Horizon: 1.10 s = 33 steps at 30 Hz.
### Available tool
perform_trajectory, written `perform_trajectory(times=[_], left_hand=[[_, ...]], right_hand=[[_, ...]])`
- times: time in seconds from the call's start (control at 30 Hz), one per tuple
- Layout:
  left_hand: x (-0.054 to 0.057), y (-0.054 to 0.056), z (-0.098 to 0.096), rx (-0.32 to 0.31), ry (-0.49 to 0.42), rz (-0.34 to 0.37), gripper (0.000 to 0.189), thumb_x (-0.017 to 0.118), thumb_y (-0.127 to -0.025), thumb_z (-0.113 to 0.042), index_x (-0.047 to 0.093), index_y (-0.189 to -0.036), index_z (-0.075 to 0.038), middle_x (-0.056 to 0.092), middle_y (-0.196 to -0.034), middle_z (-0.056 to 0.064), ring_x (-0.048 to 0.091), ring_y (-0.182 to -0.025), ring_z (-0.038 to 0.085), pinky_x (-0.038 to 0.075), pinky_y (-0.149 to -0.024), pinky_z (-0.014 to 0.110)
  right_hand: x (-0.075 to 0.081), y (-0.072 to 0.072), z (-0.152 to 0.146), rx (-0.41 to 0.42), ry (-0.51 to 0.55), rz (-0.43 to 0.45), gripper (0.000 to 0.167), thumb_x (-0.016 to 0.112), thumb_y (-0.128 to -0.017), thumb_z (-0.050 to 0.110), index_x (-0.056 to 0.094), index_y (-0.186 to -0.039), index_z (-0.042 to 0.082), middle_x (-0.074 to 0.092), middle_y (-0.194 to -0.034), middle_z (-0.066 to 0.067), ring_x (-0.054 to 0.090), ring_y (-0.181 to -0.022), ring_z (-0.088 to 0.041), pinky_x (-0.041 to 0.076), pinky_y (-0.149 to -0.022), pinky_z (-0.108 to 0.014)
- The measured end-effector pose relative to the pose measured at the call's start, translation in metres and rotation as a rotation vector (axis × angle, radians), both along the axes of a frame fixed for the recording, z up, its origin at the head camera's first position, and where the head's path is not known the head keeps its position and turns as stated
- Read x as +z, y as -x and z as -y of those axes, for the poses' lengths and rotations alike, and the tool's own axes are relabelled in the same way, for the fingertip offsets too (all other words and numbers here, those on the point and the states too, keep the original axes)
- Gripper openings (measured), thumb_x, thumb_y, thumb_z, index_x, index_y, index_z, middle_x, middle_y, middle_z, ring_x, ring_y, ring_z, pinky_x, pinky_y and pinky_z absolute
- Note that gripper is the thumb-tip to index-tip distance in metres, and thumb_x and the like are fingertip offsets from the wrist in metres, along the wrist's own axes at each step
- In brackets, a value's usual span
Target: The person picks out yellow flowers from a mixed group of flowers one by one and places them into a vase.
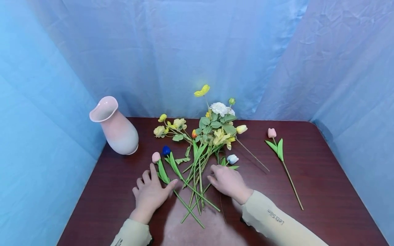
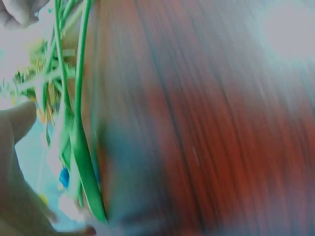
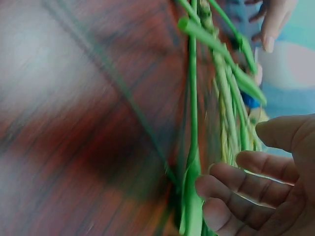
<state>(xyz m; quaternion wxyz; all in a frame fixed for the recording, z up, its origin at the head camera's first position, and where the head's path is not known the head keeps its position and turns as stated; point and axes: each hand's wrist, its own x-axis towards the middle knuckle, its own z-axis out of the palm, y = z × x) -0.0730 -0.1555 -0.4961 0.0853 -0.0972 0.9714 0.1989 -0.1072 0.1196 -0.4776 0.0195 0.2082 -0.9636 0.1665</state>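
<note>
My left hand [image 1: 150, 193] is spread low over the table, its fingertips right at a pink tulip [image 1: 156, 157] and its thumb by the tulip's stem. Beside that lies a blue tulip [image 1: 166, 150] whose stem crosses several others. On the other side of the pile, my right hand [image 1: 229, 181] hovers with loosely bent fingers close to a pale blue tulip [image 1: 232, 159]. From the right wrist, those fingers hold nothing and their tips are next to a green tulip leaf [image 3: 192, 201]. Between the hands lie crossed green stems [image 1: 200, 184] of mixed artificial flowers.
A pink-and-white vase [image 1: 118, 130] stands at the back left. White flowers [image 1: 219, 108], a yellow flower [image 1: 202, 91] and pale yellow blooms [image 1: 180, 124] lie toward the back edge. Another pink tulip [image 1: 272, 133] lies alone at right. Blue curtains [image 1: 197, 51] surround the dark table [image 1: 101, 208].
</note>
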Motion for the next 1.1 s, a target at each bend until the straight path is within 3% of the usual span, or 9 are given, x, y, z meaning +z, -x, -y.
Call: perform_trajectory(times=[0.07, 0.17, 0.3, 0.47, 0.73, 0.87, 1.0, 1.1], left_hand=[[-0.002, 0.001, -0.012, 0.008, 0.005, -0.007, 0.118, 0.055, -0.084, -0.083, 0.002, -0.166, -0.016, 0.024, -0.154, 0.033, 0.032, -0.129, 0.058, 0.032, -0.093, 0.070], [-0.007, 0.002, -0.027, -0.010, 0.013, -0.025, 0.116, 0.057, -0.082, -0.083, 0.001, -0.166, -0.025, 0.021, -0.157, 0.031, 0.035, -0.125, 0.055, 0.034, -0.091, 0.068], [-0.014, 0.003, -0.043, -0.046, 0.043, -0.061, 0.112, 0.061, -0.082, -0.080, 0.009, -0.166, -0.028, 0.017, -0.163, 0.024, 0.038, -0.123, 0.054, 0.036, -0.090, 0.065], [-0.018, 0.004, -0.053, -0.066, 0.044, -0.118, 0.102, 0.069, -0.084, -0.064, 0.019, -0.165, -0.028, 0.020, -0.163, 0.018, 0.040, -0.116, 0.049, 0.037, -0.088, 0.060], [-0.014, 0.003, -0.051, -0.070, -0.044, -0.139, 0.099, 0.076, -0.078, -0.028, 0.026, -0.163, -0.021, 0.017, -0.163, 0.019, 0.041, -0.107, 0.045, 0.040, -0.088, 0.055], [-0.016, 0.004, -0.044, -0.067, -0.079, -0.165, 0.103, 0.079, -0.076, -0.016, 0.024, -0.163, -0.020, 0.014, -0.162, 0.020, 0.042, -0.107, 0.044, 0.044, -0.085, 0.053], [-0.016, 0.004, -0.035, -0.050, -0.093, -0.177, 0.101, 0.078, -0.078, -0.016, 0.024, -0.163, -0.019, 0.016, -0.159, 0.021, 0.043, -0.108, 0.043, 0.045, -0.084, 0.052], [-0.014, 0.002, -0.028, -0.020, -0.090, -0.204, 0.088, 0.077, -0.082, -0.024, 0.033, -0.157, -0.010, 0.029, -0.148, 0.025, 0.045, -0.107, 0.044, 0.046, -0.084, 0.054]], right_hand=[[0.000, 0.001, -0.011, -0.033, -0.004, 0.020, 0.020, 0.074, -0.092, 0.025, 0.058, -0.083, 0.017, 0.058, -0.071, 0.003, 0.062, -0.064, -0.022, 0.046, -0.051, -0.042], [-0.003, 0.001, -0.030, -0.085, -0.007, -0.002, 0.017, 0.075, -0.091, 0.025, 0.060, -0.084, 0.019, 0.060, -0.075, 0.003, 0.065, -0.069, -0.026, 0.048, -0.053, -0.045], [-0.010, -0.003, -0.055, -0.141, -0.030, -0.069, 0.016, 0.077, -0.089, 0.025, 0.065, -0.093, 0.015, 0.064, -0.087, -0.002, 0.067, -0.082, -0.031, 0.052, -0.060, -0.049], [-0.020, -0.009, -0.081, -0.173, -0.083, -0.090, 0.033, 0.078, -0.089, 0.030, 0.066, -0.112, 0.010, 0.063, -0.099, -0.007, 0.061, -0.090, -0.034, 0.052, -0.072, -0.051], [-0.034, -0.015, -0.105, -0.155, -0.091, -0.077, 0.061, 0.080, -0.087, 0.040, 0.059, -0.135, 0.009, 0.061, -0.119, -0.015, 0.061, -0.100, -0.039, 0.051, -0.074, -0.057], [-0.039, -0.016, -0.110, -0.145, -0.073, -0.057, 0.065, 0.081, -0.086, 0.042, 0.057, -0.138, 0.012, 0.060, -0.126, -0.015, 0.060, -0.109, -0.041, 0.051, -0.081, -0.061], [-0.039, -0.017, -0.112, -0.140, -0.059, -0.048, 0.064, 0.081, -0.086, 0.042, 0.058, -0.139, 0.013, 0.059, -0.128, -0.015, 0.059, -0.112, -0.042, 0.051, -0.083, -0.062], [-0.038, -0.018, -0.112, -0.142, -0.056, -0.034, 0.064, 0.080, -0.087, 0.042, 0.057, -0.139, 0.012, 0.058, -0.130, -0.016, 0.058, -0.115, -0.042, 0.050, -0.085, -0.062]])
